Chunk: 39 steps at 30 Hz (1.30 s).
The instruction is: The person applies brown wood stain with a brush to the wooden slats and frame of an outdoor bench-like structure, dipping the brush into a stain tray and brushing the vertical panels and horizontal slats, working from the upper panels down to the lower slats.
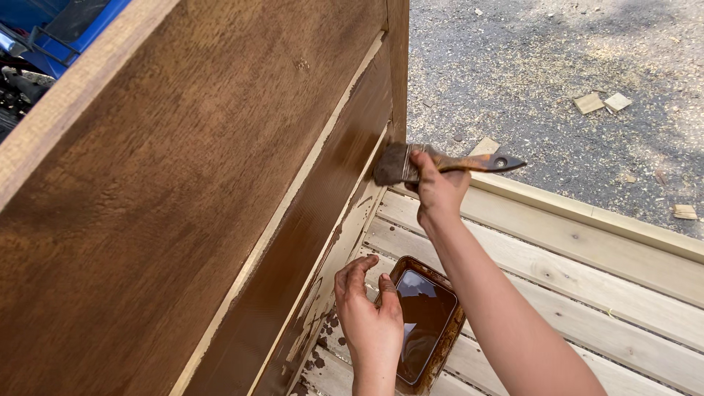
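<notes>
My right hand grips a wide paintbrush with a stained wooden handle, its bristles pressed against the lower edge of a brown-stained wooden panel. My left hand holds the near left rim of a rectangular tray filled with dark brown stain, resting on pale slats. Brown stain marks the fingers of both hands.
Unstained pale wooden slats form a flat surface under the tray, with brown drips near the panel's base. Beyond the frame edge lies grey gravel ground scattered with sawdust and small wood offcuts. A blue object shows at top left.
</notes>
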Each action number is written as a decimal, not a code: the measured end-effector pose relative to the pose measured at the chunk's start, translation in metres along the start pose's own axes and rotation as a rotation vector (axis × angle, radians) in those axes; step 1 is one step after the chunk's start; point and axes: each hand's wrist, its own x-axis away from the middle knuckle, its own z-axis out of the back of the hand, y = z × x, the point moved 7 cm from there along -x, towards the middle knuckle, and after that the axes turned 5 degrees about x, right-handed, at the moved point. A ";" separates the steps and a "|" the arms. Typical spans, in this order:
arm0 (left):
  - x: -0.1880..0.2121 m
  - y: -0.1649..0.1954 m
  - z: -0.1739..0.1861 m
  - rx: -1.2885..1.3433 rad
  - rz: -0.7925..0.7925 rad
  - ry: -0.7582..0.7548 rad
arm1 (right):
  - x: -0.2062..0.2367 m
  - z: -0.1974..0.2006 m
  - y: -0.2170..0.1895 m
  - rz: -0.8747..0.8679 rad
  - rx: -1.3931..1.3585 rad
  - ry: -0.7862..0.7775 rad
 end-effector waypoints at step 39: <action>-0.032 0.008 0.016 0.091 -0.014 0.057 | -0.030 0.001 0.045 0.156 0.026 -0.157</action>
